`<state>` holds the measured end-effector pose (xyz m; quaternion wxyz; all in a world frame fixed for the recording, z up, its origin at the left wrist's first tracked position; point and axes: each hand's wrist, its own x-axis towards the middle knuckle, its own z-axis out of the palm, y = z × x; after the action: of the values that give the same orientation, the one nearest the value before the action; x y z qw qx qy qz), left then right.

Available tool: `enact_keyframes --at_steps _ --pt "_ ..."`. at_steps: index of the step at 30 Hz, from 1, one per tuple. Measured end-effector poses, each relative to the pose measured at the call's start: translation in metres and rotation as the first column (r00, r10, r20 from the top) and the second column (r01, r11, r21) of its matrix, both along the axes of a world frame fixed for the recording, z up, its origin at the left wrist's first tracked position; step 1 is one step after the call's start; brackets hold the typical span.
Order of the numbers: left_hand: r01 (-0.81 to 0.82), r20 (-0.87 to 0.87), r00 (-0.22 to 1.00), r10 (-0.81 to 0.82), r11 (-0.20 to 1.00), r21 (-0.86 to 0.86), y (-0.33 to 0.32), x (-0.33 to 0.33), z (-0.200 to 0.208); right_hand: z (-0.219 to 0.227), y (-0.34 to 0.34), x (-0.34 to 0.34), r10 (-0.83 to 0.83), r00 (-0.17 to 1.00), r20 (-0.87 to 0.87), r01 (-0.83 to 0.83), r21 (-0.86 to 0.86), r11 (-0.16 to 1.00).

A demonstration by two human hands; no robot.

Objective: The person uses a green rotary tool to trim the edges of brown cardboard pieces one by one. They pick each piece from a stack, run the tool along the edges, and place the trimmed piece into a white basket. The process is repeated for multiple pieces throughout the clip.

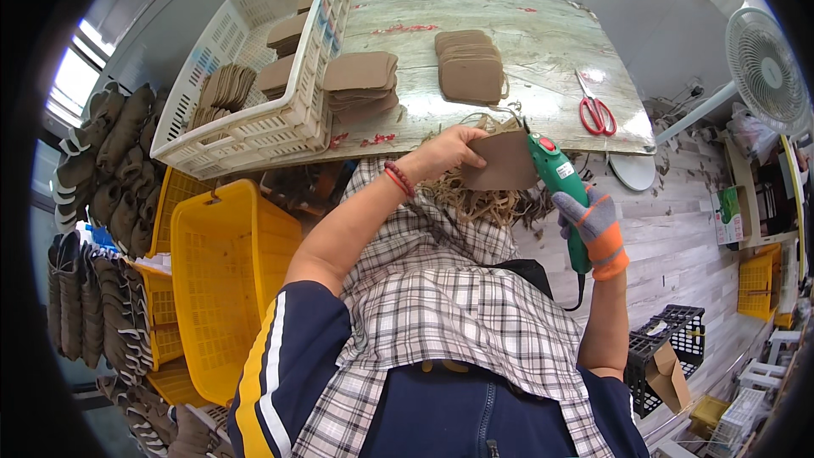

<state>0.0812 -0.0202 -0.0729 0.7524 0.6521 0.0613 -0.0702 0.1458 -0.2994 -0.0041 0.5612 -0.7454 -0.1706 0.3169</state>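
Observation:
My bare left hand [452, 150] pinches the left edge of a brown rounded flat piece [506, 161], held just off the table's front edge. In my right hand [593, 222], in a grey and orange glove, is a green corded electric cutter [558, 171]. Its tip meets the upper right corner of the piece. Thin trimmed strips [483, 205] hang over my checked apron beneath it. On the table behind lie a stack of similar brown pieces [471, 76] and, to its left, another stack [359, 80].
A white crate [246, 131] holding brown pieces stands at the table's left. Red-handled scissors [597, 112] lie on the right of the table [543, 25]. A yellow bin [222, 288] stands at my left, a white fan [763, 68] at far right, a black crate [678, 331] on the floor.

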Motion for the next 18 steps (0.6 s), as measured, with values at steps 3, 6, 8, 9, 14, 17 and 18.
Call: enact_keyframes --at_steps 3,6,8,9,14,17,18 --pt "-0.139 0.054 0.990 0.131 0.976 0.168 0.004 -0.004 0.013 0.001 -0.002 -0.002 0.008 1.000 -0.008 -0.008 -0.018 1.000" --pt "-0.253 0.117 0.965 0.233 0.944 0.212 0.019 -0.006 0.017 0.000 -0.006 -0.004 0.005 0.999 -0.050 -0.006 -0.021 1.000" --pt "-0.307 0.144 0.943 0.299 0.951 0.040 0.025 -0.006 0.010 0.000 -0.008 -0.004 0.011 0.997 -0.082 -0.012 -0.013 1.000" --pt "-0.327 0.154 0.931 0.331 0.944 -0.048 0.026 -0.006 0.011 -0.001 -0.008 -0.005 0.016 0.995 -0.094 -0.017 -0.015 1.000" --pt "-0.355 0.123 0.922 0.368 0.928 -0.113 0.024 -0.007 0.015 -0.006 -0.008 -0.007 0.037 0.989 -0.143 -0.038 -0.003 0.999" --pt "-0.330 0.113 0.933 0.341 0.939 -0.100 0.024 -0.007 0.016 -0.006 -0.007 -0.008 0.046 0.990 -0.134 -0.048 -0.013 0.999" --pt "-0.320 0.111 0.938 0.327 0.944 -0.078 0.024 -0.007 0.017 -0.006 -0.007 -0.008 0.051 0.990 -0.132 -0.054 -0.018 0.998"
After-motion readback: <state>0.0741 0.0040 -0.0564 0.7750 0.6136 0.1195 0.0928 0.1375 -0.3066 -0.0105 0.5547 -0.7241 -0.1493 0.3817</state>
